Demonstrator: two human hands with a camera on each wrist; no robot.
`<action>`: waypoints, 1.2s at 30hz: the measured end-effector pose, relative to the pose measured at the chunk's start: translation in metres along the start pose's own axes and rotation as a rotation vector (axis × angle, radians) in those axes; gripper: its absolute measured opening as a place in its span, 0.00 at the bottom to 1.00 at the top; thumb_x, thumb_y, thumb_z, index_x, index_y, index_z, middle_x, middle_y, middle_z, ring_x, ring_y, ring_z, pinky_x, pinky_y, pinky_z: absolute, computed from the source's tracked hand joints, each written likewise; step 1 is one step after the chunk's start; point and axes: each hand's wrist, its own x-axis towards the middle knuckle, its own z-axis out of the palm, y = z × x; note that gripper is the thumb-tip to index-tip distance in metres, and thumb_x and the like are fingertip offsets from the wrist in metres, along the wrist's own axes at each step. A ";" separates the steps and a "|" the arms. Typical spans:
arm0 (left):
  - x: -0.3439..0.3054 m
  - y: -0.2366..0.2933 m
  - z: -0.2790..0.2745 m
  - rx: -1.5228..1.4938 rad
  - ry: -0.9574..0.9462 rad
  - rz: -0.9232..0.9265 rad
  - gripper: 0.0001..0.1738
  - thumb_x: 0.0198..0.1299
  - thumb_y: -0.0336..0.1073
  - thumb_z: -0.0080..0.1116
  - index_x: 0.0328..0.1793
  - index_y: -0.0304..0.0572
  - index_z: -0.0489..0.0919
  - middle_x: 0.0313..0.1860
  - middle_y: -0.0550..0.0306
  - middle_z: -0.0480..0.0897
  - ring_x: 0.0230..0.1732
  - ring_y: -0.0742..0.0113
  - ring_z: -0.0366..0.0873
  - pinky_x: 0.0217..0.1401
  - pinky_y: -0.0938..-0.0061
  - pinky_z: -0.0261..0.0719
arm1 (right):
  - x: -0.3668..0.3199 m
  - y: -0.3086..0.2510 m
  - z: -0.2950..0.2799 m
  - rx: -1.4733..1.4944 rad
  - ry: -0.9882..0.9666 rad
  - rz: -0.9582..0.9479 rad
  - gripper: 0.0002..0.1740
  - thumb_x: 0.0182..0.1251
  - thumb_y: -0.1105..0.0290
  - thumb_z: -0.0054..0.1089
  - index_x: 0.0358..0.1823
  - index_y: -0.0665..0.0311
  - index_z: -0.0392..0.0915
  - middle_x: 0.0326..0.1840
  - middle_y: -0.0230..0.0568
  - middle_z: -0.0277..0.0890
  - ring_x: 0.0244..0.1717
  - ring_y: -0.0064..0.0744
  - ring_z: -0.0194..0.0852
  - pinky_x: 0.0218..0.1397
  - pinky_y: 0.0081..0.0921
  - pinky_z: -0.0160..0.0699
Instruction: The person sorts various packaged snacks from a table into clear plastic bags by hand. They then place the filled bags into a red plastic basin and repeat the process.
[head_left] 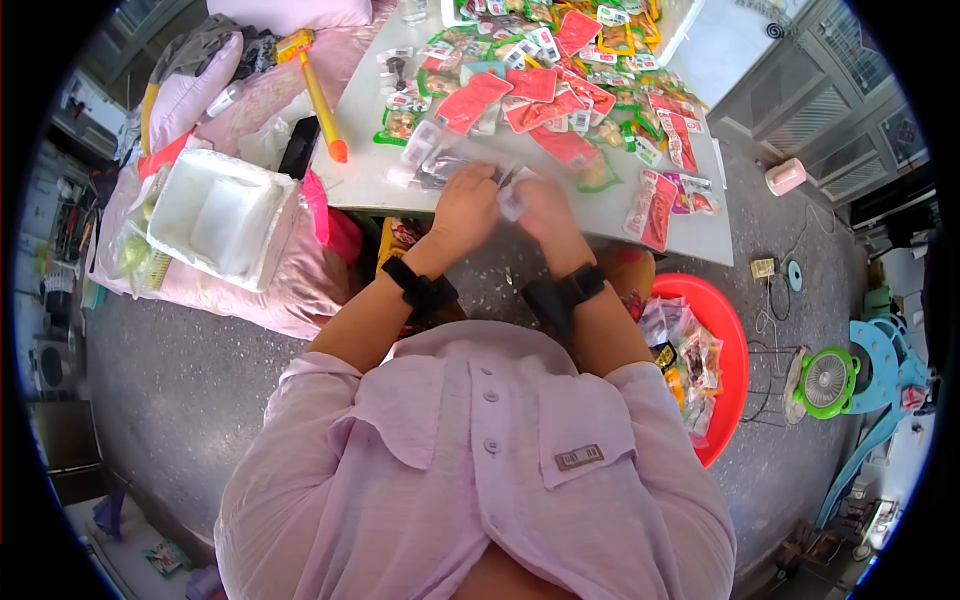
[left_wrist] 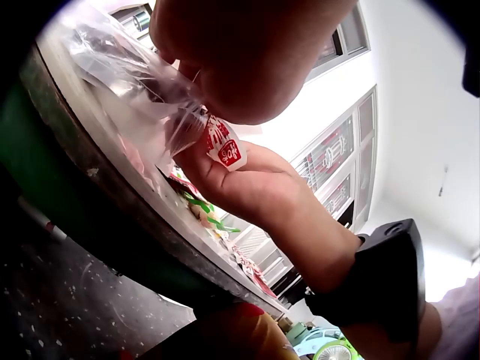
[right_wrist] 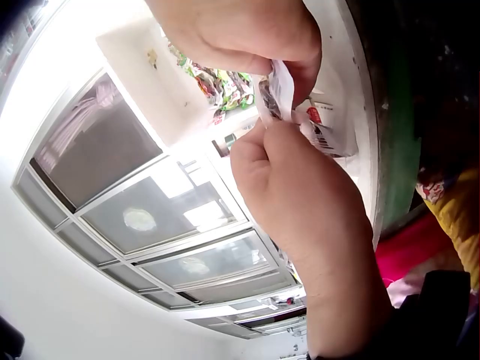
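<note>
In front of my body, over the near edge of the table (head_left: 380, 190), my two hands meet at a small clear plastic snack packet (head_left: 512, 200). The left hand (head_left: 468, 205) pinches one side of it. My right hand (head_left: 545, 210), blurred, grips the other side. In the left wrist view the red-and-white printed end (left_wrist: 225, 142) of the packet sticks out by the right hand's palm. From the right wrist, its white edge (right_wrist: 281, 90) shows between both hands' fingers. More clear packets with dark contents (head_left: 430, 165) lie just left of the hands.
Red packets (head_left: 475, 100) and green-edged packets (head_left: 400, 125) are heaped across the table. A red tub (head_left: 735, 350) of packets stands on the floor at right. At left are a white foam box (head_left: 225, 215), a black phone (head_left: 298, 148) and a yellow-orange stick (head_left: 320, 105).
</note>
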 end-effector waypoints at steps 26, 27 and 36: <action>-0.016 0.013 -0.019 0.066 -0.070 -0.013 0.21 0.38 0.34 0.58 0.44 0.43 0.72 0.49 0.46 0.68 0.55 0.48 0.61 0.56 0.56 0.58 | -0.012 -0.001 0.006 -1.171 -0.274 -0.488 0.06 0.49 0.79 0.47 0.30 0.67 0.68 0.27 0.39 0.69 0.28 0.29 0.70 0.27 0.22 0.71; -0.020 0.018 -0.023 0.092 -0.068 -0.010 0.23 0.38 0.36 0.59 0.45 0.45 0.71 0.50 0.47 0.67 0.57 0.48 0.59 0.57 0.55 0.56 | -0.018 -0.008 0.001 -1.631 -0.411 -0.770 0.06 0.49 0.78 0.48 0.31 0.67 0.69 0.28 0.38 0.69 0.28 0.30 0.70 0.27 0.22 0.71; -0.040 -0.008 -0.013 0.187 -0.157 0.106 0.26 0.34 0.31 0.56 0.47 0.46 0.72 0.53 0.48 0.65 0.58 0.49 0.58 0.59 0.53 0.54 | -0.043 -0.019 0.002 -0.364 0.145 0.108 0.10 0.54 0.69 0.51 0.37 0.65 0.68 0.32 0.35 0.70 0.28 0.25 0.70 0.26 0.20 0.69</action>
